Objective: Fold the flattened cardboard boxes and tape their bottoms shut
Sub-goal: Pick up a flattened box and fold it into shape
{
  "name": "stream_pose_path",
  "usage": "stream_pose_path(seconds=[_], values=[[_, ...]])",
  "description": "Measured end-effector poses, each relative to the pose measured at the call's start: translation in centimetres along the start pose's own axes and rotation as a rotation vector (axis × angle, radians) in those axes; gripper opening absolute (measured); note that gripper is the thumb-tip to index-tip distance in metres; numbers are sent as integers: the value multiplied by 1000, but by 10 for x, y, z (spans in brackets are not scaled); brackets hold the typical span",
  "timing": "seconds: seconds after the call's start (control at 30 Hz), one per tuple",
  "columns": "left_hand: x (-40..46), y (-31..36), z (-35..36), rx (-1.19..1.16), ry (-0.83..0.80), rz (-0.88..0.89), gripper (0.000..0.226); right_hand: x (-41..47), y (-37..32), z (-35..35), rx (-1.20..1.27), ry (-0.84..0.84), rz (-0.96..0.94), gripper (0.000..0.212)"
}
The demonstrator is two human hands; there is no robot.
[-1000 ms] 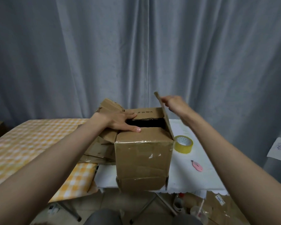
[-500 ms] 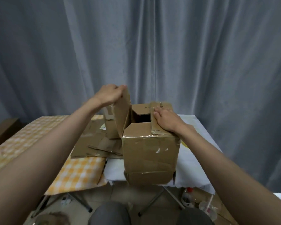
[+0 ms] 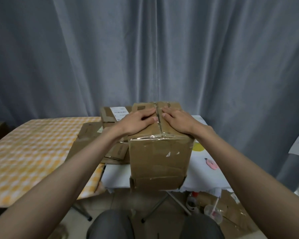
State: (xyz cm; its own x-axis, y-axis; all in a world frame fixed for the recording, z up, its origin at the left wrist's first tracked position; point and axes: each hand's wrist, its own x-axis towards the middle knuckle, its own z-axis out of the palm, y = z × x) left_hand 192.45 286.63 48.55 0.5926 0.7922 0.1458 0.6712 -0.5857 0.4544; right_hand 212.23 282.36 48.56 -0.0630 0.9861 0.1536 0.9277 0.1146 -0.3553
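1. The left hand (image 3: 138, 120) lies flat, fingers straight and together, pressing down the left top flap of a cardboard box (image 3: 160, 152); its fingertips reach the seam in the middle.
2. The right hand (image 3: 177, 120) mirrors it, flat and spread on the right top flap, fingertips just beside the same seam. Neither hand grips anything.
3. The two flaps meet along a line running from near to far, closed under the palms (shiny old tape shows along the near top edge).
4. The box stands upright at the near edge of a small table (image 3: 204, 171) covered in white cloth, its near face scuffed and creased.
5. Left of the box and just beside it, a pile of flattened cardboard boxes (image 3: 110, 133) lies on the table, one bearing a white label.
6. Right of the box, a yellow tape roll (image 3: 198, 147) is partly hidden behind its corner, and a pink object (image 3: 212, 163) lies nearer on the cloth; it is too blurred to name.
7. Further left stands a surface with a yellow checked cloth (image 3: 34, 152).
8. A grey curtain (image 3: 145, 49) fills the far side.
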Motion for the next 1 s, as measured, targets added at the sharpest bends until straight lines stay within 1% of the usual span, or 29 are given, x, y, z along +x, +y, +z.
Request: stream_pose_path(seconds=[0.1, 0.2, 0.27, 0.3, 0.33, 0.37, 0.4, 0.43, 0.5, 0.53, 0.63, 0.7, 0.73, 0.8, 0.83, 0.9, 0.93, 0.97, 1.0], values=[[4, 5, 2, -26, 7, -33, 58, 2, 5, 2, 75, 43, 78, 54], [8, 1, 4, -138, 46, -106, 65, 1, 8, 6, 186, 119, 145, 60], [7, -2, 6, -255, 106, -181, 71, -2, 12, 6, 332, 167, 209, 63], [5, -2, 7, -340, 138, -233, 64, -3, 15, 6, 429, 176, 250, 65], [5, -4, 10, -441, 141, -280, 50, -5, 17, 6, 541, 162, 283, 61], [4, -2, 11, -545, 126, -312, 38, -8, 19, 5, 652, 120, 310, 51], [5, -3, 12, -626, 111, -329, 31, -10, 20, 4, 732, 72, 323, 40], [5, 0, 12, -673, 104, -339, 31, -11, 22, 3, 764, 45, 322, 33], [4, 3, 10, -727, 116, -336, 43, -13, 25, -1, 778, 41, 313, 29], [5, 5, 9, -746, 128, -337, 48, -14, 25, -4, 786, 49, 304, 27], [11, 12, 11, -811, 152, -313, 51, -14, 27, -17, 805, 76, 303, 23], [16, 17, 17, -831, 141, -321, 49, -13, 31, -24, 797, 86, 305, 21], [20, 17, 22, -842, 135, -332, 44, -13, 33, -26, 793, 78, 311, 20], [26, 21, 25, -848, 126, -370, 33, -12, 38, -24, 781, 50, 352, 28], [28, 24, 24, -841, 124, -378, 37, -11, 39, -22, 776, 43, 375, 34], [36, 25, 18, -773, 133, -383, 63, -7, 44, -16, 790, 46, 415, 45], [40, 25, 13, -720, 140, -373, 72, -4, 46, -12, 820, 49, 427, 51], [45, 24, 10, -682, 153, -365, 70, 0, 47, -9, 860, 49, 432, 56], [48, 22, 7, -665, 156, -370, 62, 2, 47, -7, 894, 47, 431, 58]])
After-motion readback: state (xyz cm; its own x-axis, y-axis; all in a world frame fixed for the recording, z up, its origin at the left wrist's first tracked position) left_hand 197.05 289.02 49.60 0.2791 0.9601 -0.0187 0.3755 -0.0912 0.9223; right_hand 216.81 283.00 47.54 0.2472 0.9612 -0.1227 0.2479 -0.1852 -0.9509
